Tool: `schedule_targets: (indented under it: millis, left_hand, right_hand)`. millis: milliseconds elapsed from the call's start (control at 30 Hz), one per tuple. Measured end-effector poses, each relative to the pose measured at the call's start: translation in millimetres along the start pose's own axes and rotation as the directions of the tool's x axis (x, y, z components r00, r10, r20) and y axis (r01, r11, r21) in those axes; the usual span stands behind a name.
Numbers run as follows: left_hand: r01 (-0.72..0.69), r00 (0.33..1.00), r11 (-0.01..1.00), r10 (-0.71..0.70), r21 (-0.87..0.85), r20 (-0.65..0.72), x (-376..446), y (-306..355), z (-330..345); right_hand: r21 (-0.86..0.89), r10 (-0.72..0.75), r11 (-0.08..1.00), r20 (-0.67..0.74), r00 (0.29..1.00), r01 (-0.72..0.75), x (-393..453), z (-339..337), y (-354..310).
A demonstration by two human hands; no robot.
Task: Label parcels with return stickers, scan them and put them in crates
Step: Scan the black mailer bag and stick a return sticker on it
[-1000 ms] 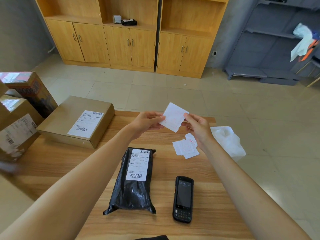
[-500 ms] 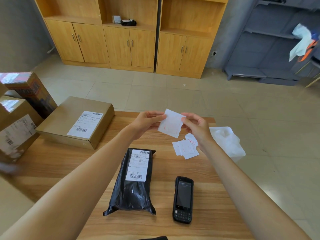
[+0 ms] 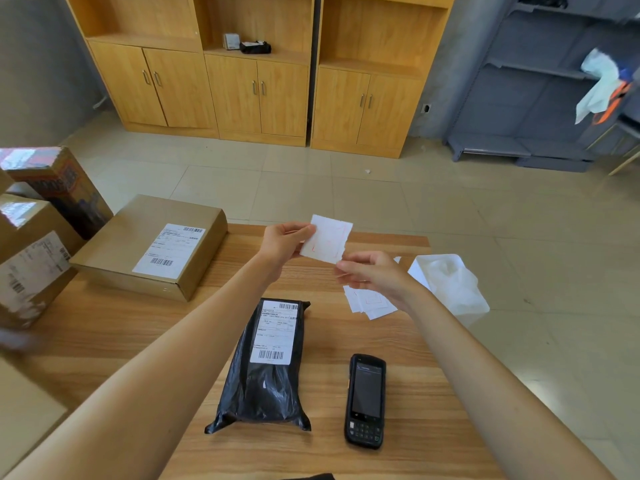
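I hold a white return sticker (image 3: pixel 327 239) with red print up over the far part of the wooden table (image 3: pixel 104 327). My left hand (image 3: pixel 284 242) pinches its left edge and my right hand (image 3: pixel 372 275) pinches its lower right corner. Under my right hand lies a small pile of more stickers (image 3: pixel 370 303). A black poly-bag parcel (image 3: pixel 265 372) with a white shipping label lies near me in the middle. A black handheld scanner (image 3: pixel 365 400) lies to its right, screen up.
A flat cardboard box (image 3: pixel 152 245) with a label sits at the table's far left. Taller boxes (image 3: pixel 33 258) are stacked at the left edge. A white plastic bag (image 3: pixel 450 289) hangs at the table's right edge. Wooden cabinets stand across the tiled floor.
The sticker has turned flatter toward me and my right hand has slid down from its right edge to its lower right corner. My left hand stays put.
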State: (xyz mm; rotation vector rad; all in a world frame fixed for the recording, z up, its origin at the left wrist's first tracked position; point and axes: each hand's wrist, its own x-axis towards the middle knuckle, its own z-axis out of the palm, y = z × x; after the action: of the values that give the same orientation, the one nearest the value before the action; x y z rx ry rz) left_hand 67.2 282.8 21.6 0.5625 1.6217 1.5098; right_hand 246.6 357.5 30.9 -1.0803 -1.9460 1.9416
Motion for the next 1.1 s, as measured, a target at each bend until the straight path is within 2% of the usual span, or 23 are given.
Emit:
schedule_targets:
  millis: [33, 133, 200, 300, 367, 400, 500, 633, 900, 1100]
  left_hand:
    - [0.002, 1.0, 1.0, -0.002, -0.002, -0.007, -0.4, 0.7, -0.1]
    - [0.029, 0.999, 0.999, -0.03, -0.021, -0.022, -3.5, 1.8, 1.3]
    - [0.015, 0.999, 0.998, -0.013, 0.064, -0.044, -3.2, -1.4, 2.3]
    - [-0.174, 0.982, 0.912, 0.187, 0.371, 0.001, -4.0, -6.5, 3.4]
    - [-0.338, 0.94, 0.809, 0.314, 0.481, 0.131, -5.9, -5.1, 8.2]
    - [-0.384, 0.923, 0.781, 0.32, 0.492, 0.212, -7.5, -2.9, 11.9]
    - [-0.383, 0.897, 0.857, 0.256, 0.345, 0.36, -10.9, 0.7, 21.3]
    - [-0.289, 0.909, 0.944, 0.218, 0.159, 0.356, -15.2, 3.0, 23.2]
    - [-0.242, 0.906, 0.969, 0.207, 0.05, 0.37, -18.3, 3.9, 26.3]
    - [-0.231, 0.903, 0.972, 0.202, 0.031, 0.38, -18.1, 5.4, 24.7]
  right_hand:
    - [0.005, -0.003, 1.0, 0.013, 1.0, 0.003, -0.9, 1.7, 0.8]
    - [0.064, -0.034, 0.997, -0.069, 0.997, 0.038, 1.2, 5.0, 1.6]
    - [0.069, -0.061, 0.995, -0.128, 0.99, 0.07, 2.8, 5.4, 0.5]
    - [-0.023, -0.094, 0.996, -0.189, 0.977, 0.091, 4.0, 5.2, -2.5]
    - [-0.084, -0.103, 0.993, -0.197, 0.975, 0.088, 4.7, 6.1, -4.7]
    - [-0.104, -0.108, 0.991, -0.198, 0.974, 0.089, 5.5, 6.8, -5.5]
    - [-0.107, -0.137, 0.987, -0.202, 0.97, 0.117, 5.7, 9.0, -8.0]
    - [-0.075, -0.215, 0.976, -0.246, 0.945, 0.203, 2.7, 5.2, -4.1]
    - [0.035, -0.266, 0.957, -0.296, 0.917, 0.289, 0.1, 4.5, -2.0]
    - [0.081, -0.237, 0.958, -0.317, 0.918, 0.275, 2.2, 4.4, -2.8]
